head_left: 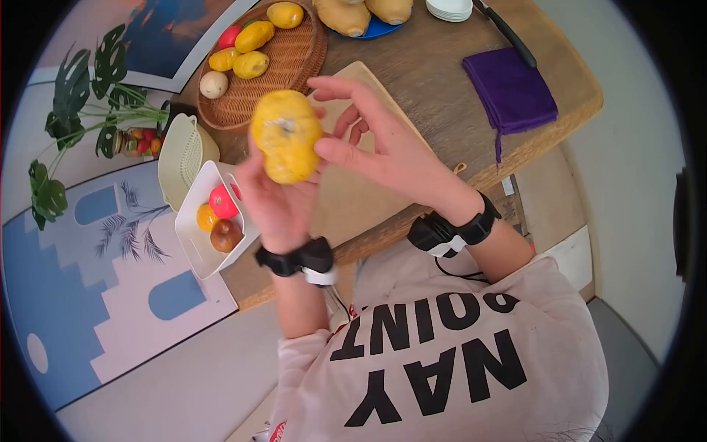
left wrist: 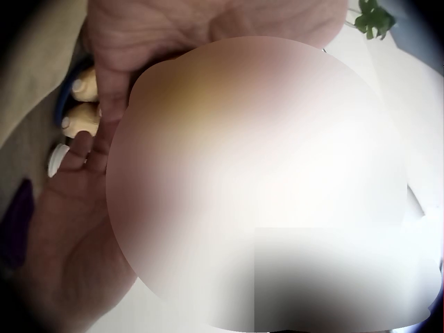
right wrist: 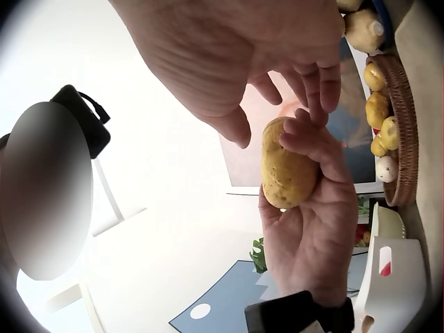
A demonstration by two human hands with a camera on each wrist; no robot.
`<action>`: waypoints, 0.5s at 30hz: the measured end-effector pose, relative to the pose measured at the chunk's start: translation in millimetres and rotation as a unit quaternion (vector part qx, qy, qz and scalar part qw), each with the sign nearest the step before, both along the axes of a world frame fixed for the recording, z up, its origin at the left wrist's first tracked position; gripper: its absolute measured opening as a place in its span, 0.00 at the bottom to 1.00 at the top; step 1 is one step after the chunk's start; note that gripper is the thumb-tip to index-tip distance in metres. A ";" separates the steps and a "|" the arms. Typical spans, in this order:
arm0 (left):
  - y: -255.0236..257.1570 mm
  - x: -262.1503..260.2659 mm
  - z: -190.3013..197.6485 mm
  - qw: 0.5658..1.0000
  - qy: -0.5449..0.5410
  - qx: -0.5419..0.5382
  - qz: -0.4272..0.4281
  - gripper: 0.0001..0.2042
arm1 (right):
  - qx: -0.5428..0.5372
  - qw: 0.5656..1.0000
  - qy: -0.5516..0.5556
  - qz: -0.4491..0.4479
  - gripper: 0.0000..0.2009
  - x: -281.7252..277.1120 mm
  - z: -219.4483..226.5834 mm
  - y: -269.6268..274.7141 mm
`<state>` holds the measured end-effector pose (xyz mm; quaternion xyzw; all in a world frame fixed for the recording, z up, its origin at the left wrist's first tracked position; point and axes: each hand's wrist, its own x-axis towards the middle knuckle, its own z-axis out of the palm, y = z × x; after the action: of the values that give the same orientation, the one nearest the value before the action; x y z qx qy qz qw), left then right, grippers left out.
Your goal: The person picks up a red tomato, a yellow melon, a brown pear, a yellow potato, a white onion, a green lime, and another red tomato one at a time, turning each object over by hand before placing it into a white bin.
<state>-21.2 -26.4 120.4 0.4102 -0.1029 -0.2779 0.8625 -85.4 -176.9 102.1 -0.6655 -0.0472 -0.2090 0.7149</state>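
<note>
My left hand [head_left: 276, 202] holds a yellow potato [head_left: 286, 138] up over the table, its fingers curled round the side. In the right wrist view the potato [right wrist: 286, 166] shows small dark eyes on its skin and lies against the palm. My right hand [head_left: 383, 144] hovers just beside it, fingers loosely bent and thumb at the potato's edge. A tan cutting board [head_left: 361, 199] lies beneath both hands. In the left wrist view a large blur hides most of the potato, while my right hand [left wrist: 83, 236] shows at the left.
A wicker tray [head_left: 313, 55] bears several yellow potatoes, a red item and a pale round one. A white basket [head_left: 193, 247] with red, orange and brown produce stands beside a pale green colander [head_left: 180, 158]. Purple cloth [head_left: 508, 92] and a black-handled knife [head_left: 512, 37] lie right.
</note>
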 end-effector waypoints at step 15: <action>22.3 -43.2 -15.2 0.976 -0.121 0.168 0.070 0.27 | -0.036 0.997 0.067 0.029 0.26 -14.9 9.0 27.4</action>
<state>-64.4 -4.1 105.2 0.5859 -0.1292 -0.1781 0.7799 -100.2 -149.5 111.1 -0.7017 -0.0255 -0.1415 0.6978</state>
